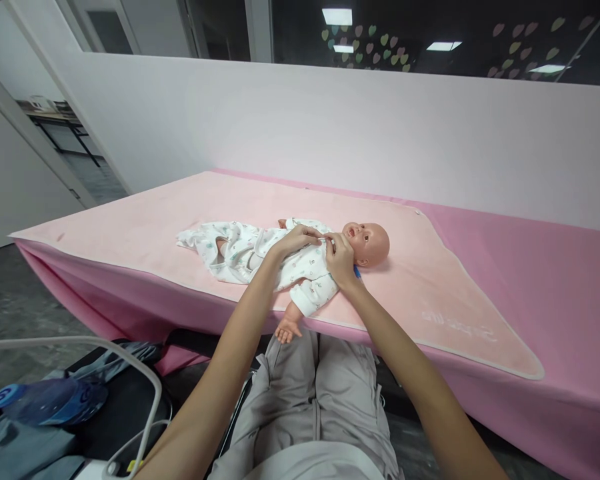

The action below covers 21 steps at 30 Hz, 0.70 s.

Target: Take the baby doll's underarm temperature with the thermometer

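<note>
A baby doll [373,244] lies on its back on the pink mat [420,287], its bald head to the right. It wears a white printed baby garment [307,263], and one doll hand hangs past the mat's near edge. My left hand [303,239] is at the garment's chest, its fingers pinched on the fabric. Close beside it, just below the doll's chin, my right hand [339,253] has thumb and fingers pressed together at the garment's neckline. The exact bit of cloth between the fingertips is too small to make out. A bit of blue shows under the doll's neck.
The mat covers a table with a pink cloth [555,293]; a white wall [330,127] with a dark window rises behind. At lower left, a water bottle [50,400] lies on a black chair, near a pale curved tube [150,373]. My knees are against the table's near side.
</note>
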Each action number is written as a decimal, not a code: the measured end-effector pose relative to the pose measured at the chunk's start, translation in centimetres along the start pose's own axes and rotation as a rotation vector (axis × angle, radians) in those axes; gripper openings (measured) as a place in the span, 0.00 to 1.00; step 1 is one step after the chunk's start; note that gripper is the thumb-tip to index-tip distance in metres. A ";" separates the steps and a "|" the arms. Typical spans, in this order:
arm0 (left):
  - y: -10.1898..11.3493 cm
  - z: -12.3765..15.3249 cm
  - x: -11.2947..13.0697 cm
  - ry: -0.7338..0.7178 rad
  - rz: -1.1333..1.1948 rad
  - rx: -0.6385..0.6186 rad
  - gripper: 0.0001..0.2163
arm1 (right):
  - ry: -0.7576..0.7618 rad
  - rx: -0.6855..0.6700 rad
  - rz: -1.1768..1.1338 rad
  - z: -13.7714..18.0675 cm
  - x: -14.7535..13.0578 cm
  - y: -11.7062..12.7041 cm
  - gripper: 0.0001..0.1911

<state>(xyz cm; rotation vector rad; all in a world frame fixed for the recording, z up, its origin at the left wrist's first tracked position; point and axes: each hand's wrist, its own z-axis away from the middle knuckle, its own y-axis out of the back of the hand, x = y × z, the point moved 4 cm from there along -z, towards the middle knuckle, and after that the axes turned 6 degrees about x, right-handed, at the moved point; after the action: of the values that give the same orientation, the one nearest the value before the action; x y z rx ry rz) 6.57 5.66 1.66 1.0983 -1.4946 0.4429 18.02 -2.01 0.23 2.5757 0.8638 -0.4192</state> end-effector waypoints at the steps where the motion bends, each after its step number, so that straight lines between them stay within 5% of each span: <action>1: 0.0 0.0 0.0 0.004 -0.001 0.001 0.11 | -0.004 0.000 0.004 0.0 -0.1 0.0 0.11; 21: 0.3 -0.2 -0.3 -0.042 -0.065 0.015 0.10 | -0.040 -0.049 0.012 0.0 0.3 -0.3 0.11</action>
<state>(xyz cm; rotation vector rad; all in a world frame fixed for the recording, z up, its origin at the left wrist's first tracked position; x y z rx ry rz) 6.43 6.10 1.52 1.1711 -1.4902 0.3891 18.08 -1.66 0.04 2.5181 0.8344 -0.4392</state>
